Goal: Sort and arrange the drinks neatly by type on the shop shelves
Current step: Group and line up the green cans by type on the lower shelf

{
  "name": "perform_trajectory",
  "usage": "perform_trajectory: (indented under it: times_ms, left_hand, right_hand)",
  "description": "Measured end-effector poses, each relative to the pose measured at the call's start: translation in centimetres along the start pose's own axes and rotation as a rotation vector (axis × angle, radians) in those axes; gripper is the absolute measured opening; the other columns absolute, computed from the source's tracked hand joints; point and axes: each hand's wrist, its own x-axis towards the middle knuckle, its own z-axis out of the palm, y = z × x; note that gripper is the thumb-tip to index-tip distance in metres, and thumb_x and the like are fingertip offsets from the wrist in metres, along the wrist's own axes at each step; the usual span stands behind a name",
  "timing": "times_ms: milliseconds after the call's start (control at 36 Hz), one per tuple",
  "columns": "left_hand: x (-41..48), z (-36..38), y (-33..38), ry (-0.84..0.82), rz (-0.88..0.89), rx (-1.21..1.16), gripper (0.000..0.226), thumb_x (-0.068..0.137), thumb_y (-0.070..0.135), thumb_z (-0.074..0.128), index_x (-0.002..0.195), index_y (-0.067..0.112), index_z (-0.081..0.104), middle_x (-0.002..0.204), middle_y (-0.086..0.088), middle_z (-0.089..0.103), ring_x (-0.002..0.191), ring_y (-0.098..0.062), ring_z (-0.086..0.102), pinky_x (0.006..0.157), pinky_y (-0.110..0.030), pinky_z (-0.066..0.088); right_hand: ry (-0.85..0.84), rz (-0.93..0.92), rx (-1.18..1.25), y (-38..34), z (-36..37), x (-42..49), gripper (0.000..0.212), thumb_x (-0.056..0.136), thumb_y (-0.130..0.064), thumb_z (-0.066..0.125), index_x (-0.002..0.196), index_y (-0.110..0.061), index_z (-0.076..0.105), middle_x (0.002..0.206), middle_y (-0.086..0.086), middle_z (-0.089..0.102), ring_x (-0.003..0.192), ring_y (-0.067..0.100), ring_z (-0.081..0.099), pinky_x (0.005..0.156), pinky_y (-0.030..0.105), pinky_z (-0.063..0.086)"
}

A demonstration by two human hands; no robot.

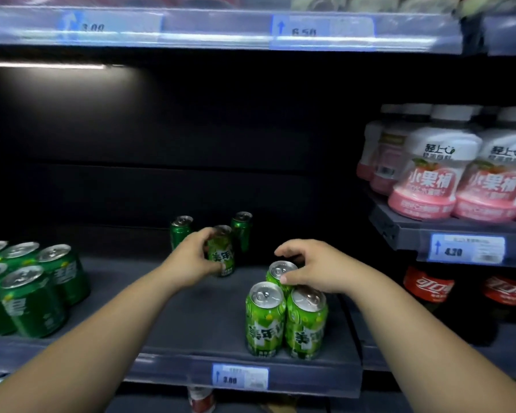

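The light-green aluminium drink can with white lettering (221, 254) stands upright on the dark grey shelf board (161, 317), well behind the cluster of three matching light-green cans (283, 317) at the front of that board. The left hand (191, 257) is wrapped round the lone can's side, fingers curled behind it and thumb near its base, a grip that looks suited to sliding or lifting it forward to join its own kind.

The right hand (307, 269) rests over the rear can of the cluster, thumb touching its rim, the other fingers arched loosely above and half spread; whether they press the can cannot be told. It probably steadies the cluster so a newcomer can be set against it.

Just behind the held can, farther from the cluster, stand two dark-green slim cans (241, 231), one to each side. Far left of the cluster sits a packed group of dark-green cans (30, 290), likely where those two belong.

Right of the cluster, on a higher neighbouring shelf, stand pink-and-white plastic bottles (432, 177), with red-labelled cola bottles (429, 289) below them. A blue price tag (240, 378) sits on the shelf edge just below the cluster.
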Motion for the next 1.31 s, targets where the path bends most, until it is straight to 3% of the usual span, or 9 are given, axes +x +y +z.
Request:
perform_trajectory:
  times_ms: [83,306,444,556,667,806,944,1139,1306]
  left_hand:
    - [2.0,-0.4,-1.4,0.039,0.003,0.104,0.077,0.06,0.03,0.081,0.129,0.046,0.051,0.124,-0.002,0.062,0.106,-0.013,0.065,0.093,-0.037,0.055]
    - [5.8,0.1,-2.3,0.063,-0.032,0.144,0.092,0.075,0.021,0.084,0.152,0.022,0.034,0.144,-0.011,0.05,0.124,-0.026,0.055,0.095,-0.032,0.05]
    - [7.2,0.2,-2.8,0.026,-0.076,0.094,0.087,0.071,0.023,0.089,0.146,0.017,0.046,0.137,-0.006,0.059,0.12,-0.023,0.059,0.094,-0.031,0.051]
    - [7.7,-0.6,-2.8,-0.047,-0.111,0.058,0.087,0.063,0.024,0.094,0.139,0.015,0.054,0.129,-0.003,0.064,0.115,-0.022,0.062,0.097,-0.034,0.052]
    - [7.2,-0.6,-1.9,-0.151,-0.056,0.054,0.076,0.065,0.02,0.093,0.133,0.016,0.059,0.119,0.003,0.064,0.109,-0.013,0.061,0.083,-0.018,0.046]
    - [6.5,0.9,-0.5,-0.259,0.024,-0.02,0.063,0.066,0.014,0.091,0.122,0.024,0.064,0.117,0.007,0.068,0.108,-0.006,0.064,0.082,-0.013,0.048]
    - [5.7,2.6,1.1,-0.392,0.07,-0.092,0.063,0.062,0.011,0.091,0.119,0.022,0.067,0.118,0.005,0.071,0.11,-0.011,0.066,0.097,-0.028,0.052]
    - [4.4,3.9,2.9,-0.508,0.101,-0.109,0.064,0.073,-0.004,0.083,0.128,0.019,0.063,0.127,0.011,0.063,0.114,0.003,0.06,0.092,-0.014,0.048]
    - [3.6,4.1,4.1,-0.462,0.023,-0.169,0.051,0.074,0.022,0.085,0.121,0.027,0.066,0.115,0.002,0.07,0.1,-0.017,0.067,0.083,-0.041,0.057]
  right_hand:
    - [-0.05,0.014,-0.05,-0.1,0.1,1.3,0.061,0.074,-0.036,0.086,0.13,-0.037,0.063,0.134,-0.011,0.061,0.12,0.005,0.059,0.104,0.033,0.05]
    - [-0.005,0.017,-0.015,-0.1,0.0,2.5,0.057,0.069,-0.025,0.088,0.119,-0.038,0.064,0.106,-0.007,0.071,0.092,0.01,0.071,0.086,0.039,0.06]
    - [0.074,0.025,-0.016,0.3,0.1,3.0,0.052,0.07,-0.026,0.089,0.115,-0.038,0.066,0.102,-0.01,0.072,0.09,0.009,0.071,0.085,0.038,0.06]
    - [0.091,0.031,-0.066,0.3,-0.2,2.9,0.037,0.073,-0.027,0.087,0.108,-0.032,0.074,0.095,-0.015,0.072,0.084,-0.002,0.066,0.079,0.022,0.056]
    - [0.137,0.022,-0.129,0.3,-0.4,2.4,0.018,0.073,-0.026,0.086,0.089,-0.026,0.078,0.071,-0.015,0.067,0.066,-0.003,0.06,0.063,0.015,0.047]
    - [0.166,0.035,-0.166,0.7,-0.8,1.3,0.018,0.073,-0.026,0.086,0.09,-0.025,0.079,0.075,-0.015,0.07,0.072,-0.002,0.064,0.066,0.015,0.05]
    - [0.169,0.052,-0.152,1.5,-1.5,-0.1,0.019,0.072,-0.028,0.087,0.09,-0.025,0.08,0.075,-0.017,0.07,0.073,-0.003,0.065,0.068,0.014,0.052]
    - [0.163,0.022,-0.065,2.3,-1.6,-1.5,0.016,0.074,-0.025,0.088,0.089,-0.024,0.081,0.073,-0.017,0.069,0.068,-0.008,0.061,0.063,0.008,0.045]
    - [0.149,0.037,0.113,3.1,-0.8,-1.5,0.012,0.078,-0.02,0.085,0.088,-0.023,0.08,0.076,-0.013,0.07,0.072,-0.004,0.061,0.071,0.015,0.047]
